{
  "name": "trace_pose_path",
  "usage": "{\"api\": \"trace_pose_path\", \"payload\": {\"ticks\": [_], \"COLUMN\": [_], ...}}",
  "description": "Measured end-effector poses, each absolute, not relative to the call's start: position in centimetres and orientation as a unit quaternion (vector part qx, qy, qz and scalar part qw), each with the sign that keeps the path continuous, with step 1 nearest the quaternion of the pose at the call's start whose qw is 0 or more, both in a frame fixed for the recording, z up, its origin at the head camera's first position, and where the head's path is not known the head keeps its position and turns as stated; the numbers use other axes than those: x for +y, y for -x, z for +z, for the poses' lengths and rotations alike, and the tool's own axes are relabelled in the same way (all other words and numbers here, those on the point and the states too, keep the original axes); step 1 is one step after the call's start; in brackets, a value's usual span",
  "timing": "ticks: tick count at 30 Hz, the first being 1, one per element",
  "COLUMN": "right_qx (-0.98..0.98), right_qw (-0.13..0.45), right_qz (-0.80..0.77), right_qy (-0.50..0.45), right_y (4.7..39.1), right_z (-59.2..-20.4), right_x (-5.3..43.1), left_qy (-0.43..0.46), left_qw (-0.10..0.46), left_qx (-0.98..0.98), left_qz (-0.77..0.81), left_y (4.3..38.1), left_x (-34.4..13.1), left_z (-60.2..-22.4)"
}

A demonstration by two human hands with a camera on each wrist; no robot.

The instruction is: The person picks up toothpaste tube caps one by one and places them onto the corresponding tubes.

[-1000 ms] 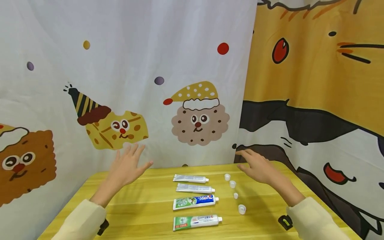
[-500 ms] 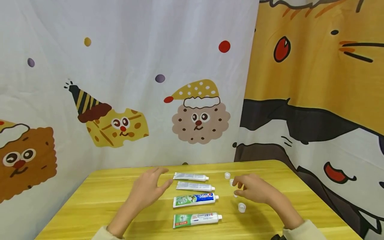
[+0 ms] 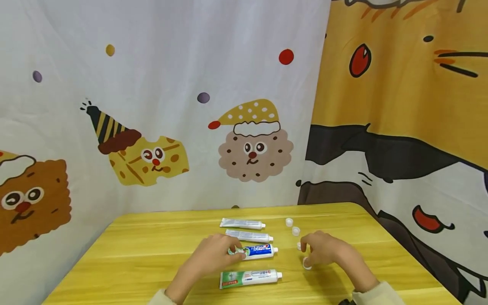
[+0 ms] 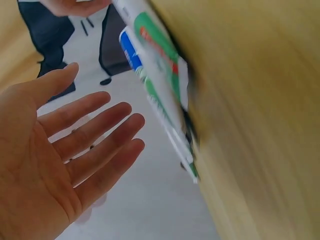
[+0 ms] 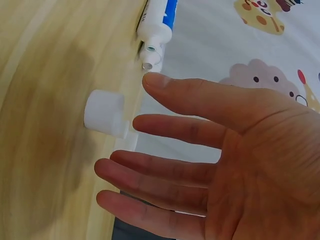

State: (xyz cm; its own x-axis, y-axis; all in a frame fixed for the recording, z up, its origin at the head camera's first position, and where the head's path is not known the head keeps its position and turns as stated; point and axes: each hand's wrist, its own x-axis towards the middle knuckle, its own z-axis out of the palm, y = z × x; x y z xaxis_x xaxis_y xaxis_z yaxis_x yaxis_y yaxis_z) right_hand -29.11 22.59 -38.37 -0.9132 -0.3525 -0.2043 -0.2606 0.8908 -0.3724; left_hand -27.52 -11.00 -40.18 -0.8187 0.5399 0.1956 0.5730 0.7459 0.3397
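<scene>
Several toothpaste tubes lie in a column on the yellow table (image 3: 145, 254), nozzles pointing right. Several white caps lie in a column to their right. My left hand (image 3: 228, 250) hovers with straight fingers over the left end of the blue-and-green tube (image 3: 261, 250); in the left wrist view the palm (image 4: 75, 150) is open and apart from the tubes (image 4: 160, 65). My right hand (image 3: 312, 254) hangs just above the nearest cap (image 3: 306, 264). The right wrist view shows its fingers (image 5: 190, 130) spread, a short way from that cap (image 5: 104, 112).
The green-and-white tube (image 3: 250, 278) lies nearest me, and two white tubes (image 3: 248, 236) lie farther back. Other caps (image 3: 295, 231) sit beyond my right hand. Cartoon-printed curtains (image 3: 244, 127) close off the back and right side of the table.
Both hands came down from raised positions at the far table edge and drew toward me, the left onto the blue-and-green tube's end, the right over the nearest cap.
</scene>
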Motion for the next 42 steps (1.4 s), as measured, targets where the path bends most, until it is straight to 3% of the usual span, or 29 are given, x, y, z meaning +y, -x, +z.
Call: {"api": "trace_pose_path", "payload": {"ticks": [11,25,36,42], "right_qx": [0.953,0.953,0.943,0.949], "right_qw": [0.181,0.172,0.177,0.145], "right_qz": [-0.207,-0.202,-0.207,-0.180], "right_qy": [0.128,0.148,0.193,0.215], "right_y": [29.0,29.1,29.1,29.2], "right_z": [-39.3,-39.9,-39.3,-39.1], "right_x": [22.4,22.7,22.4,22.3], "left_qy": [0.306,0.308,0.281,0.297], "left_qw": [0.009,-0.065,-0.074,-0.068], "left_qx": [-0.936,-0.938,-0.952,-0.949], "left_qz": [-0.175,-0.145,-0.099,-0.079], "left_y": [27.0,26.8,26.9,26.7], "left_x": [-10.0,-8.4,-7.5,-7.5], "left_z": [-41.2,-41.0,-41.1,-41.3]}}
